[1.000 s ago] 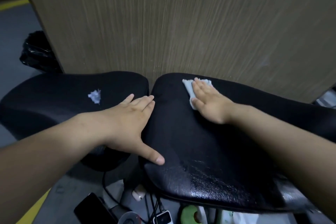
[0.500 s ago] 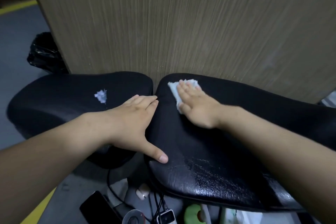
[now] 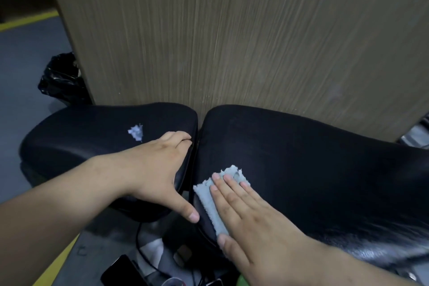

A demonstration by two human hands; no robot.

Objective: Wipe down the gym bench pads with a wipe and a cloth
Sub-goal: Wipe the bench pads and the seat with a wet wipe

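Observation:
Two black bench pads stand side by side against a wooden panel. My right hand lies flat on a light blue cloth, pressing it onto the near left part of the right pad. My left hand rests flat on the right end of the left pad, its fingers at the gap between the pads and its thumb stretched toward the cloth. A whitish torn spot shows on top of the left pad.
The wooden panel rises right behind the pads. A black plastic bag sits on the grey floor at the left. Under the pads lie cables, a dark phone and small items. A yellow floor line runs at lower left.
My right hand has slid the cloth from the far edge of the right pad toward me, along its left side. The left hand has stayed on the left pad.

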